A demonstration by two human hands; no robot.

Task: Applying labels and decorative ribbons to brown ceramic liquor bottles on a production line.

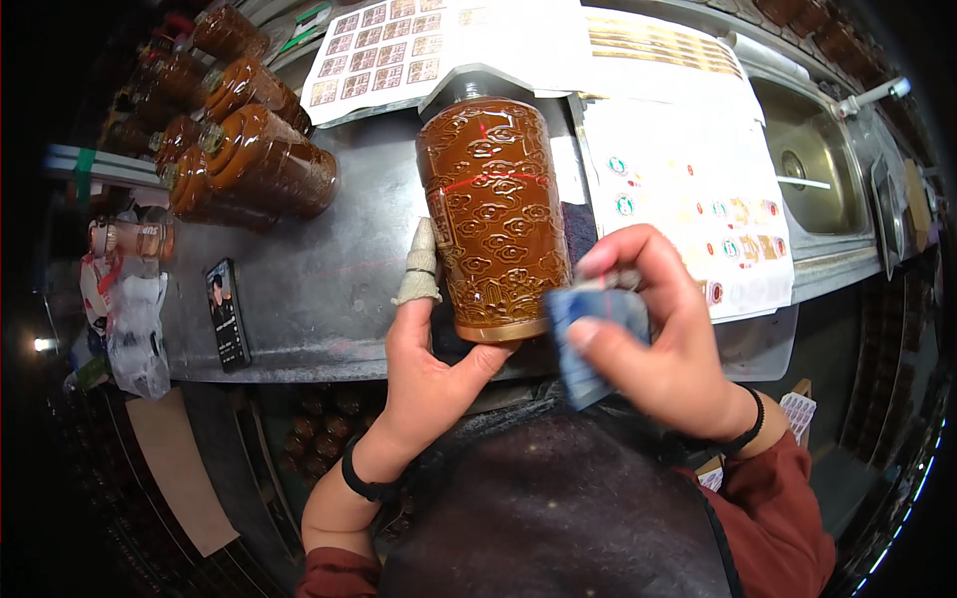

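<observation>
A glossy brown jar [493,219] with raised cloud patterns lies in front of me, its base toward me and its far end against a grey angular holder [469,85]. Red light lines cross its surface. My left hand [429,374] grips the jar's near left side and base, a pale cloth cover on one finger. In my right hand [658,329] is a folded blue cloth [593,339], pinched between thumb and fingers beside the jar's lower right edge. Whether the cloth touches the jar I cannot tell.
Several similar brown jars [269,164] stand at the left. A phone [227,314] lies on the metal table [319,269]. Sticker sheets [688,189] cover the right side, another sheet [384,50] the back. Beyond them is a sink [812,149]. A plastic bag [140,334] hangs at the left edge.
</observation>
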